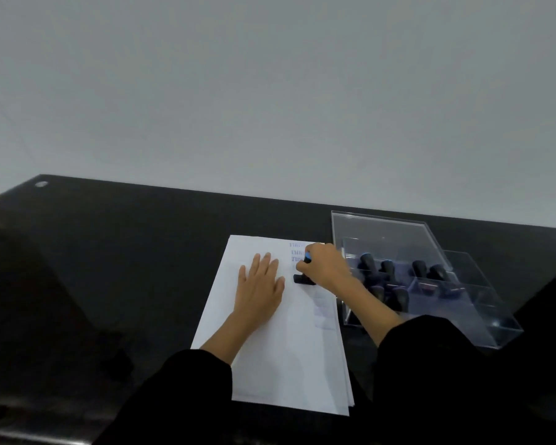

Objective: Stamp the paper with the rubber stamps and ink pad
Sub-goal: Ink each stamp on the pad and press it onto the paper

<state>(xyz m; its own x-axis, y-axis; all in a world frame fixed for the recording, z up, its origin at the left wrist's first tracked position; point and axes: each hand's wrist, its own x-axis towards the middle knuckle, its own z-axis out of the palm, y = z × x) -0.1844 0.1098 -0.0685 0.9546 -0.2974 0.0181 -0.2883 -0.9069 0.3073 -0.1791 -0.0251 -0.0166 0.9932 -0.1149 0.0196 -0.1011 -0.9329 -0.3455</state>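
head | my left hand [260, 284] spread flat on paper [286, 348] | my right hand [321, 266] curled round stamp [300, 279], base down on paper's far-right part, just my side of blue prints [297, 252] | box [482, 319] right of paper, nearer my right hand

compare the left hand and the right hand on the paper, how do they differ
Pose: the left hand lies flat with fingers straight and spread; the right hand is curled.
Load: the left hand holds nothing and presses the paper; the right hand grips a stamp set on the sheet.
Place: the left hand is mid-sheet; the right hand is nearer the clear box.
Shared: both are over the same paper.
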